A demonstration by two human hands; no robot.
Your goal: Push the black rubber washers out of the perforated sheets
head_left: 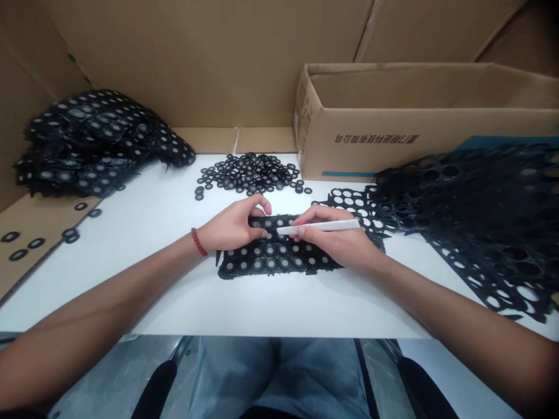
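Observation:
A black rubber sheet (pixel 271 261) filled with round grey-centred rings lies flat on the white table (pixel 144 244) in front of me. My left hand (pixel 233 224) presses on its upper left part, fingertips on the rings. My right hand (pixel 338 238) rests on the sheet's right end and grips a white stick tool (pixel 321 227), whose tip points left onto a ring near the sheet's top edge.
Loose black rings (pixel 251 173) are heaped at the table's back. Full ring sheets (pixel 94 139) are piled at back left. Emptied sheets with holes (pixel 480 215) spread on the right. An open cardboard box (pixel 414 116) stands behind them. Cardboard walls surround the table.

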